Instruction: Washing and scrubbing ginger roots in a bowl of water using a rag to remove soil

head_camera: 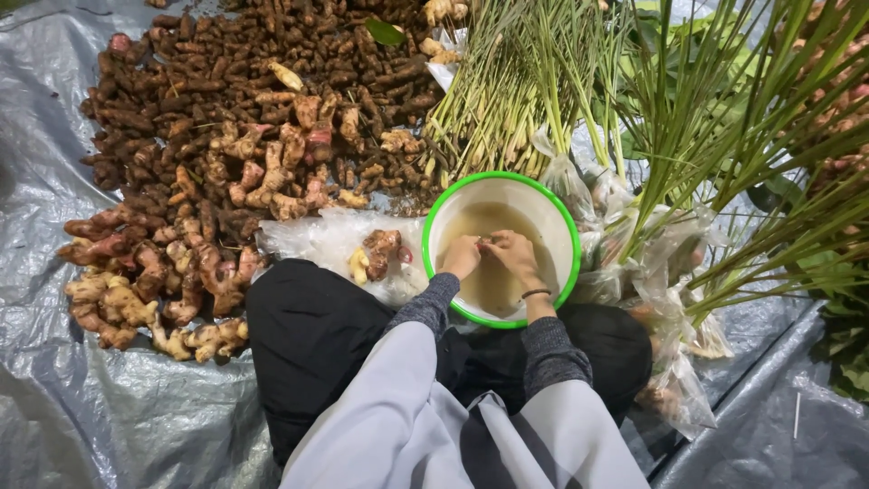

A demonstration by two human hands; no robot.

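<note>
A white basin with a green rim holds murky yellowish water and rests in front of my crossed legs. Both hands are over the water, touching each other. My left hand and my right hand pinch a small pale piece between their fingertips; what it is I cannot tell. A dark band circles my right wrist. Just left of the basin, a few ginger roots lie on a clear plastic sheet.
A large heap of brown ginger and turmeric roots covers the grey tarp to the left and ahead. Bundles of green lemongrass stalks spread at the upper right. Crumpled clear plastic bags lie right of the basin.
</note>
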